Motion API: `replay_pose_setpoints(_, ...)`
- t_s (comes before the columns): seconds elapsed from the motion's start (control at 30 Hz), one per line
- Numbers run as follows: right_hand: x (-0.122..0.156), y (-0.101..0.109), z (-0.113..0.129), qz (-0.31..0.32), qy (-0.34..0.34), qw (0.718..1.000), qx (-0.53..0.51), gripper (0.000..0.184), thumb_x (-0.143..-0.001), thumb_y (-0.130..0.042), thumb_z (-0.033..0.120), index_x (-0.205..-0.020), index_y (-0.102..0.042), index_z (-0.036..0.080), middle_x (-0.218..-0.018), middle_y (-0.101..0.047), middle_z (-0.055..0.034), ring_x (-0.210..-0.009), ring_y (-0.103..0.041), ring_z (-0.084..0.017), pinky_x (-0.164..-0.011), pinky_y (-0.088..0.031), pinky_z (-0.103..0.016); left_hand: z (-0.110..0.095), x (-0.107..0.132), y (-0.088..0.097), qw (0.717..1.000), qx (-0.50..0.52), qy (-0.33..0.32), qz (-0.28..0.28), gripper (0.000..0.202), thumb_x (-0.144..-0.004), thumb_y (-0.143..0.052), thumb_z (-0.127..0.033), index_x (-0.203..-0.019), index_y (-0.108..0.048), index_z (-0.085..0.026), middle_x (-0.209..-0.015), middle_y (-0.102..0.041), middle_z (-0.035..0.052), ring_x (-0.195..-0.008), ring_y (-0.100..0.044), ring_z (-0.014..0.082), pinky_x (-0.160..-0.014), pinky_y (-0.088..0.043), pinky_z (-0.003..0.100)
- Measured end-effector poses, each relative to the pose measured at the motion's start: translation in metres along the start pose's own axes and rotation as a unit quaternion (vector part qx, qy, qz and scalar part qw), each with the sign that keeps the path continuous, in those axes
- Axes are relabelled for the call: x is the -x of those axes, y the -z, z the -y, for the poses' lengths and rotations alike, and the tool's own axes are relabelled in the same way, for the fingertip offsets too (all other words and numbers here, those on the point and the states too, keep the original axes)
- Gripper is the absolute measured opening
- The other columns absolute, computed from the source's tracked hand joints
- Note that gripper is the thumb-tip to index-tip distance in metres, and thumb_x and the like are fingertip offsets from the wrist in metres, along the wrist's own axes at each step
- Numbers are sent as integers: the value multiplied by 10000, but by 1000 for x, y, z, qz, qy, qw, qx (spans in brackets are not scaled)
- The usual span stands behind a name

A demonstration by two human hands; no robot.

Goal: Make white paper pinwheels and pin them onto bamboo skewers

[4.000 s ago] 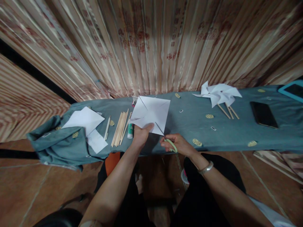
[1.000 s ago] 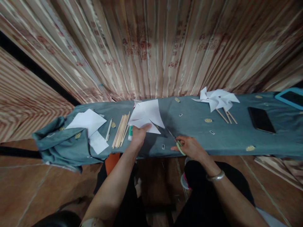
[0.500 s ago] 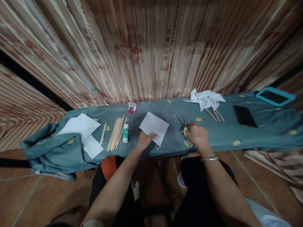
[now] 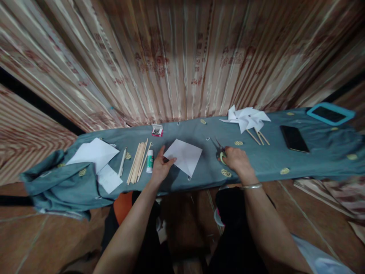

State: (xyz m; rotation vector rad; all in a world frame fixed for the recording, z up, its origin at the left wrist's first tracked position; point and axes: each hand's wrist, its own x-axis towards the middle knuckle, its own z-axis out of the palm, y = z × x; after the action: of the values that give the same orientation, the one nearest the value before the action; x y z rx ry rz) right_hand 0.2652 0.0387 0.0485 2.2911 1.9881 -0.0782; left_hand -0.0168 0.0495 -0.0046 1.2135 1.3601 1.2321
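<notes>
A square sheet of white paper (image 4: 185,155) with crease lines lies on the cloth in front of me, one corner toward me. My left hand (image 4: 161,167) is at its left corner, thumb and forefinger spread apart around that corner. Whether the thumb touches the sheet I cannot tell. To the right of the paper, my right hand (image 4: 238,159) is closed around the light-green handles of a pair of scissors (image 4: 221,151). The blades point away from me and stand apart, clear of the paper.
Left of the paper are a glue stick (image 4: 149,161), several wooden sticks (image 4: 138,161), a white pen (image 4: 122,161) and white paper sheets (image 4: 95,152). A small box (image 4: 157,130) stands behind. Rightward lie paper pinwheels (image 4: 247,118), a black phone (image 4: 294,138) and a blue-framed tablet (image 4: 330,113).
My left hand has slid left off the middle of the paper, its fingers spreading at the left corner. My right hand keeps its grip on the scissors and has hardly moved.
</notes>
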Motion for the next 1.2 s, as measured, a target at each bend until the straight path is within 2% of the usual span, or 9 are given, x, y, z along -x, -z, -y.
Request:
replay_pose_setpoints(0.07,2,-1,1,-11,11,1000,10,309,-872,-594,324,-1038,-673,76,-938,-726,-236,-947,-699,-360,-782,-509,-397,3,2,8,998,-46,-26,-20,749,-729,-736,-252,-1414,-443,-174,-1290,-642,134,-1155,-624,276,-978,-500,437)
replay_pose_setpoints(0.17,5,-3,2,-18,11,999,24,297,-888,-562,317,-1013,-673,72,-916,-721,-239,-919,-696,-355,-773,-508,-399,8,6,17,981,-143,-126,-27,658,-779,-693,-239,-1400,-475,-209,-1413,-554,128,-1307,-509,289,-1072,-430,477)
replay_pose_setpoints(0.33,8,-5,4,-8,3,1000,24,289,-889,-557,329,-1011,-669,93,-900,-722,-225,-893,-698,-337,-734,-497,-363,13,14,15,914,-291,-280,42,426,-844,-601,-175,-1270,-603,-194,-1369,-594,118,-1316,-493,270,-1120,-382,517)
replay_pose_setpoints(0.47,6,-6,0,10,-27,1000,-10,320,-879,-568,374,-1024,-670,107,-925,-731,-216,-906,-699,-333,-727,-484,-348,11,21,5,866,-376,-302,129,332,-885,-545,-143,-1199,-645,-183,-1321,-635,117,-1344,-472,280,-1149,-309,574)
replay_pose_setpoints(0.57,3,-8,-7,15,-43,998,-50,368,-859,-595,398,-1108,-650,132,-976,-743,-175,-917,-699,-305,-732,-478,-329,9,27,-1,848,-409,-289,174,350,-900,-569,-209,-1242,-619,-152,-1369,-595,150,-1379,-430,301,-1164,-266,581)
replay_pose_setpoints(0.7,3,-15,-18,-10,-41,997,-68,323,-872,-575,380,-1088,-669,159,-965,-750,-140,-892,-704,-292,-711,-469,-325,8,30,-4,846,-415,-274,194,403,-912,-573,-270,-1299,-577,-158,-1417,-551,158,-1415,-378,299,-1175,-244,569)
replay_pose_setpoints(0.97,12,-17,-18,-24,-43,997,-59,326,-899,-540,363,-1087,-726,173,-936,-746,-200,-878,-703,-362,-739,-495,-413,8,31,-5,844,-424,-251,214,422,-922,-561,-300,-1297,-569,-106,-1434,-521,193,-1410,-377,320,-1176,-258,540)
replay_pose_setpoints(1.07,14,-16,-12,-60,-39,995,-71,344,-911,-520,363,-1085,-723,146,-937,-742,-212,-876,-702,-358,-759,-508,-421,0,29,2,858,-402,-265,177,415,-922,-557,-293,-1309,-561,-144,-1402,-548,167,-1357,-442,306,-1147,-314,520)
replay_pose_setpoints(1.2,14,-16,-3,-128,-11,987,-98,387,-938,-457,342,-1150,-680,107,-1054,-728,-204,-977,-686,-336,-827,-506,-404,-10,23,30,879,-390,-269,55,411,-923,-541,-281,-1318,-550,-171,-1248,-617,142,-1198,-537,294,-1059,-412,490)
